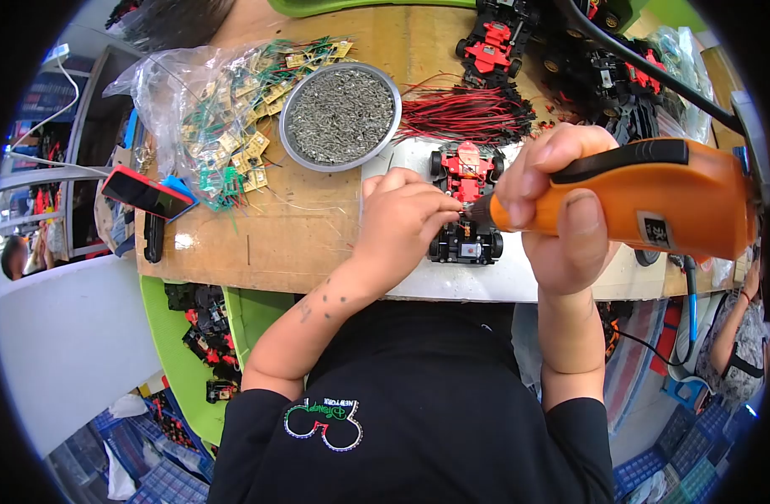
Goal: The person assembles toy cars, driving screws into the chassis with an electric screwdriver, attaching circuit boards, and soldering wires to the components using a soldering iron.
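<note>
An orange electric screwdriver (637,197) with a black lever lies in my right hand (561,197), its tip pointing left at a small toy car chassis. My left hand (406,218) has its fingers pinched together at the middle of that chassis, beside the tool's tip; what they hold is too small to make out. The chassis has a red front part (467,164) and a black rear part (467,245) with wheels, and rests on a white sheet (511,277). The fingers and the tool's tip hide part of its middle.
A bowl of screws (340,116) stands behind my left hand. Small circuit boards (251,155) with wires lie at the left. Red and black wires (465,113) and more chassis (492,50) are at the back. A phone (147,193) lies far left; a person (738,336) is at the right.
</note>
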Demonstrator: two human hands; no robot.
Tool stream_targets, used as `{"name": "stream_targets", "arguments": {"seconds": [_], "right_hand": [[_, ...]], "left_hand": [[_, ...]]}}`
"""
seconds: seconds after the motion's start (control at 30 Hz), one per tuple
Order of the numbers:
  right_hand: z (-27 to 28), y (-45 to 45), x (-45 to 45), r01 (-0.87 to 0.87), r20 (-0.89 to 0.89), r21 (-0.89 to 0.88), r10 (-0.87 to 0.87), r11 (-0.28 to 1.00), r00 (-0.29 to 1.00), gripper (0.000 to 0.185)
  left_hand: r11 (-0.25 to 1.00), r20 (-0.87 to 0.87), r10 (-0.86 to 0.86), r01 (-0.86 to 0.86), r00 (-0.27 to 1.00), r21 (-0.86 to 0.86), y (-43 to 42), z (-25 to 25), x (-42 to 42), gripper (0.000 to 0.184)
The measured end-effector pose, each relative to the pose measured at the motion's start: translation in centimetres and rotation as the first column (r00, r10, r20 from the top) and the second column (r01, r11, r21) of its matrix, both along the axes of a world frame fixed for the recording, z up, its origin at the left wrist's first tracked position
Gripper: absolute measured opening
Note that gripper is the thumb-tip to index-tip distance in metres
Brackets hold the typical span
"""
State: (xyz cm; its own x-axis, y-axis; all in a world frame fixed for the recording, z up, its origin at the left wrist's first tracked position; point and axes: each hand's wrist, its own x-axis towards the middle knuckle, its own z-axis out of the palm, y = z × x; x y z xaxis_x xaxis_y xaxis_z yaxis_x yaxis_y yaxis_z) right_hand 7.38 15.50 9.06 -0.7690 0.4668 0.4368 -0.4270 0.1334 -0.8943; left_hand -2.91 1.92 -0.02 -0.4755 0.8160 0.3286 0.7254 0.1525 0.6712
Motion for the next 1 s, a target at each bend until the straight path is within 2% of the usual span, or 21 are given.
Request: {"name": "stream_targets", "arguments": {"seconds": [0.07,0.13,0.2,0.3,0.63,0.7,0.83,0.93,1.0], "right_hand": [[-0.2,-0.2,0.5,0.107,0.035,-0.068,-0.105,0.992,0.994,0.039],[-0.6,0.2,0.9,0.075,0.009,-0.112,-0.075,0.991,0.997,0.038],[-1.0,0.2,1.2,0.017,-0.021,-0.171,-0.021,0.985,1.0,0.036],[-1.4,0.1,1.2,0.044,-0.033,-0.123,-0.049,0.991,0.998,0.034],[-1.7,-0.4,1.0,0.058,-0.008,-0.13,-0.059,0.99,0.998,0.031],[-1.9,-0.4,1.2,0.047,0.045,-0.073,-0.044,0.996,0.998,0.029],[-2.2,-0.5,0.9,0.02,0.015,-0.071,-0.019,0.997,1.0,0.029],[-2.4,-0.6,0.9,0.007,-0.053,-0.103,-0.013,0.995,0.998,0.029],[-1.9,-0.7,1.2,0.076,-0.031,-0.176,-0.082,0.981,0.996,0.032]], "left_hand": [[0.999,0.012,-0.024,0.024,1.0,-0.021,-1.0,0.2,-0.1,0.012],[0.998,0.026,-0.047,0.048,0.999,-0.046,-1.7,0.3,0.4,0.011],[0.987,-0.008,-0.149,0.149,0.989,0.054,-1.7,0.1,1.3,0.011],[0.984,-0.032,-0.169,0.17,0.985,0.042,-1.7,-0.4,2.0,0.012],[0.987,-0.016,-0.15,0.15,0.989,0.051,-1.7,-0.6,2.2,0.012],[0.989,-0.017,-0.143,0.143,0.99,0.047,-1.8,-0.6,2.3,0.011],[0.989,-0.011,-0.143,0.144,0.99,0.045,-1.7,-0.6,2.3,0.01],[0.991,-0.021,-0.13,0.131,0.991,0.028,-1.9,-0.3,2.5,0.01],[0.993,0.006,-0.118,0.118,0.993,0.019,-1.8,-0.3,2.5,0.01]]}}
